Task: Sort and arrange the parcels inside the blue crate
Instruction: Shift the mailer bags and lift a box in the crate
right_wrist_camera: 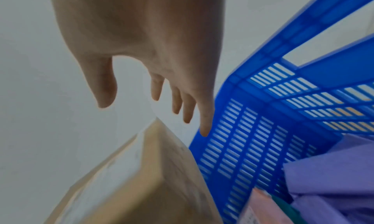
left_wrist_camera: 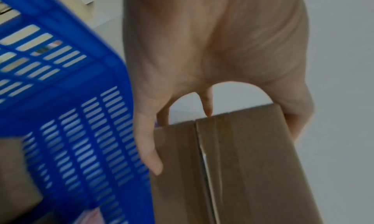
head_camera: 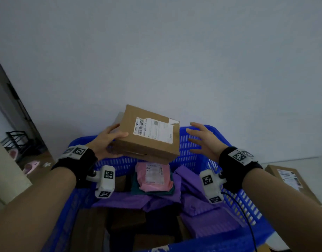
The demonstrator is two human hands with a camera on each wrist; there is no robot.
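A brown cardboard box with a white shipping label is held tilted above the far end of the blue crate. My left hand grips its left end, thumb on top and fingers underneath; the left wrist view shows the same box clamped between thumb and fingers. My right hand hovers just right of the box with fingers spread, touching nothing; the right wrist view shows those fingers apart from the box. In the crate lie a pink parcel and purple mailer bags.
Another labelled cardboard box lies outside the crate at the right. Brown boxes fill the crate's near left part. A pale wall stands right behind the crate. A dark rack and slippers sit at far left.
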